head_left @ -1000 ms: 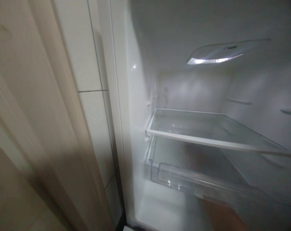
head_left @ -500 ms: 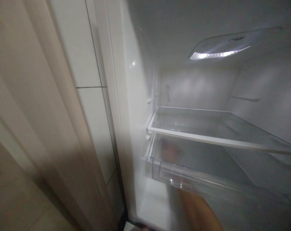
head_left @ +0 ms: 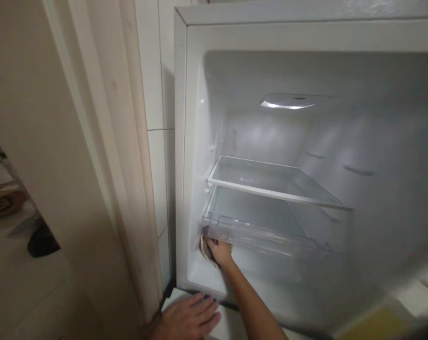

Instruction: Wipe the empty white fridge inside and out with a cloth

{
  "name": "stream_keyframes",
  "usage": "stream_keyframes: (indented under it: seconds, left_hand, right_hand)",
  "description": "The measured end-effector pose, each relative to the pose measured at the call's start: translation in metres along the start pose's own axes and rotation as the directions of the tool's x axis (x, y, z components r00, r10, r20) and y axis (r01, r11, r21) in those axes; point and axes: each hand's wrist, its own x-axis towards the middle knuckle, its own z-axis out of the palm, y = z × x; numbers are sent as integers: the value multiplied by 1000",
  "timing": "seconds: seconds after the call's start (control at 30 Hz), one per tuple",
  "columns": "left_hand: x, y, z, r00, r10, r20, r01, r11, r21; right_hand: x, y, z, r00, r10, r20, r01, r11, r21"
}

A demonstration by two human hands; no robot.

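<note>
Inside the open fridge [head_left: 270, 38], my right hand [head_left: 221, 251] reaches under the clear plastic drawer [head_left: 263, 234]. It grips a brownish cloth [head_left: 207, 251] with a pale edge, pressed to the lower left inner wall; part of the cloth is hidden behind the drawer front. My left hand [head_left: 191, 318] lies flat, fingers stretched out, on the white surface [head_left: 228, 317] just below the compartment's front edge. Above the drawer sits a glass shelf [head_left: 263, 177] with a white front trim.
A lit lamp [head_left: 288, 101] is set high in the fridge. At the left stand a wooden door frame [head_left: 129, 156] and a strip of white tiles [head_left: 156, 165]. A dark object [head_left: 42, 241] lies beyond the frame. Something yellow [head_left: 377, 326] shows, blurred, at the lower right.
My view has moved back, so more of the fridge shows. My right hand, earlier seen blurred through the drawer, is now lower left with the cloth. My left hand has come further into view.
</note>
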Motion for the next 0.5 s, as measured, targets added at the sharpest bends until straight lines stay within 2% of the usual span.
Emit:
stream_keyframes:
  seconds: [0.17,0.27,0.37,0.5]
  left_hand:
    - [12,-6,-14,994,25,103,-14,994,-108]
    - [18,-12,-16,986,91,140,-73,989,-128]
    - [22,-16,-15,975,173,137,-154,979,-135]
    - [22,-16,-13,983,140,115,-113,970,-216]
  right_hand:
    - [-45,-17,-22,983,-123,139,127,992,-15]
    - [-65,-17,-33,986,-133,105,139,989,-55]
    - [-72,-3,-46,996,-80,26,84,980,-178]
    - [-51,24,-69,992,102,-78,-127,878,-462]
